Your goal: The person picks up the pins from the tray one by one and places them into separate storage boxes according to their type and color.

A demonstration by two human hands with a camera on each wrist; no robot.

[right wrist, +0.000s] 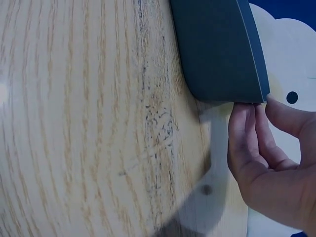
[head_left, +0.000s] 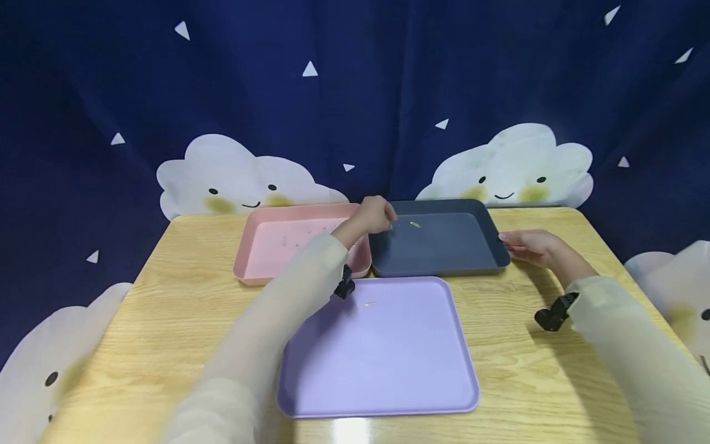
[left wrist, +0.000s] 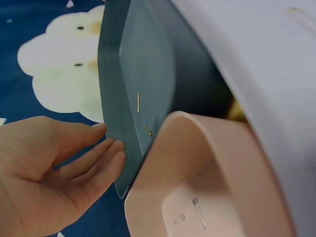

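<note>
My left hand [head_left: 373, 214] hovers over the left end of a dark grey-blue tray [head_left: 444, 250], close to where it meets the pink tray [head_left: 265, 231]. In the left wrist view its fingers [left wrist: 106, 163] are loosely bent, with nothing visible between them and the thumb. Two gold paper clips [left wrist: 138, 102] lie inside the dark tray. Silver paper clips [left wrist: 199, 213] lie in the pink one. At the dark tray's right side, my right hand [right wrist: 276, 163] pinches the rim, thumb at its edge and fingers against the outer wall.
A lavender tray [head_left: 388, 364] sits in front of both others, with a small gold paper clip [head_left: 369, 303] near its back edge. All three stand on a wooden table [head_left: 177, 314]. Behind hangs a navy curtain [head_left: 366, 105] with clouds and white triangles.
</note>
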